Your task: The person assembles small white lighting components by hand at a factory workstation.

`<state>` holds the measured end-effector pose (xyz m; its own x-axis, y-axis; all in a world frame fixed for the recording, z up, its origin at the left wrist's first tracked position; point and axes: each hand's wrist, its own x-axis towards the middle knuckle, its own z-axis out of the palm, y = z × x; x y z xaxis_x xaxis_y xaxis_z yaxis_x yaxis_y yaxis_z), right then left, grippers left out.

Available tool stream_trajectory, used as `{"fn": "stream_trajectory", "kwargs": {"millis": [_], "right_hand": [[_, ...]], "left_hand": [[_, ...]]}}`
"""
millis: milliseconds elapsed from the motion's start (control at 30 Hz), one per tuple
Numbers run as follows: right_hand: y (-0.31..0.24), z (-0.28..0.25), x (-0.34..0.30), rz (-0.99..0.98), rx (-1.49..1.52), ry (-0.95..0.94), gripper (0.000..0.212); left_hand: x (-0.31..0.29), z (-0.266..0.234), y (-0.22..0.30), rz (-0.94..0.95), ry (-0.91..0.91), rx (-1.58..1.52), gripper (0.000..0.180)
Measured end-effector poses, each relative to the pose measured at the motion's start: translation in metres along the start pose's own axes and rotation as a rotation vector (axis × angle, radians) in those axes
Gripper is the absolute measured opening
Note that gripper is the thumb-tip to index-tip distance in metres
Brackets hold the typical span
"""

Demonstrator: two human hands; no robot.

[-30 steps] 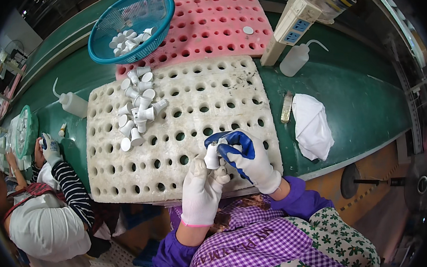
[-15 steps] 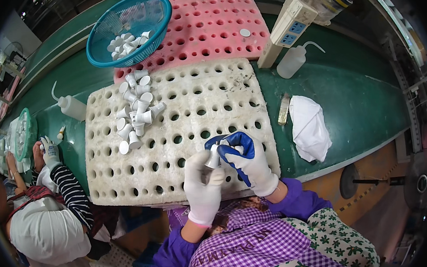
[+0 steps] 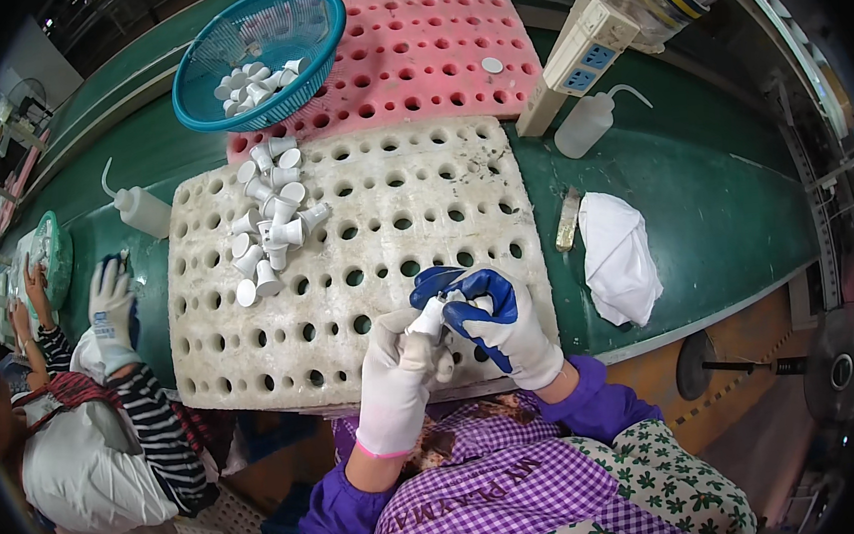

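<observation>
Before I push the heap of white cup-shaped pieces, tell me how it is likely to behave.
The heap would probably shift piecemeal, as its pieces lie jumbled against one another. Round and tapered, those on their sides may roll in curves. The perforated foam board might catch their narrow ends.

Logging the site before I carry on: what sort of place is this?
Probably a factory workshop: a long green workbench, a perforated white foam board bearing loose white cup-shaped parts, and a gloved coworker at the same bench.
</observation>
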<state>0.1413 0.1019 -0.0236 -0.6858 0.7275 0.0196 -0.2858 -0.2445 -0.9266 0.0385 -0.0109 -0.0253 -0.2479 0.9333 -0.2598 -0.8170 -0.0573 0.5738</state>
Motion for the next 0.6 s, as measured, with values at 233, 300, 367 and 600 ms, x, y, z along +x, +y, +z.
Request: {"fn": "stream_trajectory", "kwargs": {"millis": [233,300,367,600], "right_hand": [[0.004,0.008,-0.007,0.111,-0.020,0.155,0.010],[0.006,0.005,-0.006,0.107,0.001,0.146,0.011],[0.006,0.003,-0.005,0.104,0.025,0.136,0.011],[0.003,0.001,0.001,0.078,0.030,0.031,0.011]], "left_hand": [[0.004,-0.004,-0.019,0.564,0.218,1.070,0.038],[0.003,0.002,-0.015,0.267,0.241,0.626,0.039],[0.004,0.001,-0.002,0.028,0.110,0.086,0.039],[0.005,0.002,0.005,-0.108,0.147,-0.145,0.040]]}}
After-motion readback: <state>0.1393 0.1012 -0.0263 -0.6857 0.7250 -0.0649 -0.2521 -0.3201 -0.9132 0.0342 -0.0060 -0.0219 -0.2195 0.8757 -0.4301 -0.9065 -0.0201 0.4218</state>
